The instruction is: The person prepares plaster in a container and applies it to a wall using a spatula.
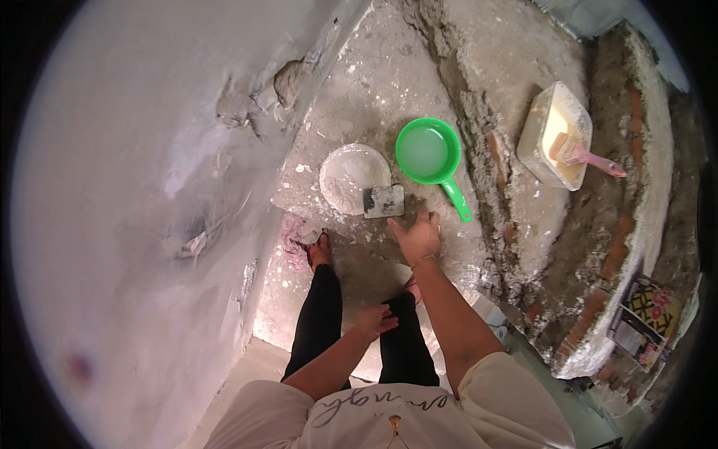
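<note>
My right hand (pixel 419 239) reaches down with thumb and fingers apart, just short of a flat square scraper blade (pixel 384 201) smeared grey and dark. The blade lies at the near-right rim of a white bowl (pixel 327 187) with white plaster paste (pixel 354 170) in it. Whether thumb and blade touch is hard to tell. To the right of the bowl, a green dipper (pixel 453 192) holds cloudy whitish liquid, its handle pointing toward me. Near my right knee, my left hand (pixel 377 320) is held with its fingers stretched out and nothing in it.
A patchy plastered wall (pixel 149 187) with a broken spot rises on the left. On the right, a white tub (pixel 538 161) of cream liquid carries a pink-handled brush (pixel 587 156). Rough brick ledges (pixel 598 292) run beyond a cracked concrete floor. A pinkish rag (pixel 295 243) lies by my left foot.
</note>
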### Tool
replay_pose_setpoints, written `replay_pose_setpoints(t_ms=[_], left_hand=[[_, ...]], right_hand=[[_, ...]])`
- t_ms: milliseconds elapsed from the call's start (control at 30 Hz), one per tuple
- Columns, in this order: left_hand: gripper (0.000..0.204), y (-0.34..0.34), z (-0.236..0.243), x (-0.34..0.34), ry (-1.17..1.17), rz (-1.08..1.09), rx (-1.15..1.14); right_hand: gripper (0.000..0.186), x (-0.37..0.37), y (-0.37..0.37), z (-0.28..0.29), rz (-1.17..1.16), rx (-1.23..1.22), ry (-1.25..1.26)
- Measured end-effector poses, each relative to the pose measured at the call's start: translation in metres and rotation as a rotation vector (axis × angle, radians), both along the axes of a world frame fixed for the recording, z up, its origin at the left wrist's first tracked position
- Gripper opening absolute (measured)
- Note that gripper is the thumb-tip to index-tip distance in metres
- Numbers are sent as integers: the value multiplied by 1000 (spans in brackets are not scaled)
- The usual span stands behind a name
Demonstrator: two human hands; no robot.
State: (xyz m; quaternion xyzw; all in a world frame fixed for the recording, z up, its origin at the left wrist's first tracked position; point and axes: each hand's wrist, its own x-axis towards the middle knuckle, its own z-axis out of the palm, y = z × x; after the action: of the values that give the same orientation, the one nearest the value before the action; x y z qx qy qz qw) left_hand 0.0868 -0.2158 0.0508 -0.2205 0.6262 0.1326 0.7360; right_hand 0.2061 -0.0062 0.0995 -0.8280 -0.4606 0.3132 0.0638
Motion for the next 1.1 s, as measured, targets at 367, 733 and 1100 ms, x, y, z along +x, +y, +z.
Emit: replay_pose_setpoints(t_ms=[367, 733, 1100], left_hand=[[31, -24, -84, 2, -252, 49, 174], [29, 30, -51, 33, -167, -16, 223], [30, 50, -26, 40, -56, -108, 235]], right_hand=[[86, -46, 15, -62, -129, 63, -35], [58, -10, 10, -97, -244, 192, 254], [27, -23, 33, -29, -151, 416, 707]])
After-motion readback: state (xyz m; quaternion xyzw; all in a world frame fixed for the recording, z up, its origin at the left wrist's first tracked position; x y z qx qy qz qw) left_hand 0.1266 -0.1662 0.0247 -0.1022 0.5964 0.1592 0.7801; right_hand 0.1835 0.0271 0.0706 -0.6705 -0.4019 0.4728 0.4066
